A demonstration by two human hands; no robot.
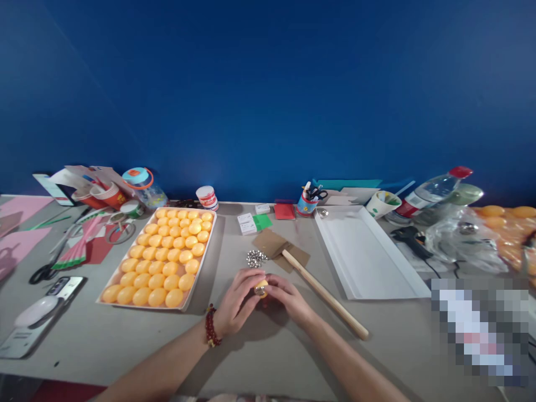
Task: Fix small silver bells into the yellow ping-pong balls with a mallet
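In front of me both hands close around one orange ping-pong ball (265,286), much of it hidden by fingers. A small round silver piece (260,290), perhaps a bell, sits against its near side. My left hand (239,301) wears a red beaded bracelet (212,326), and its thumb and fingers grip the ball from the left. The fingertips of my right hand (288,298) pinch it from the right, by the silver piece. Just beyond my fingers lies a heap of shiny silver pieces (256,258). To the left, a white tray (201,261) holds rows of orange balls.
Right of my hands a hammer with a wooden handle (326,296) rests near brown sandpaper-like sheets (270,243). Farther right are a white tray (368,257), a black glue gun (410,240) and a plastic bottle (431,192). At left lie a phone (31,335) and scissors (44,272).
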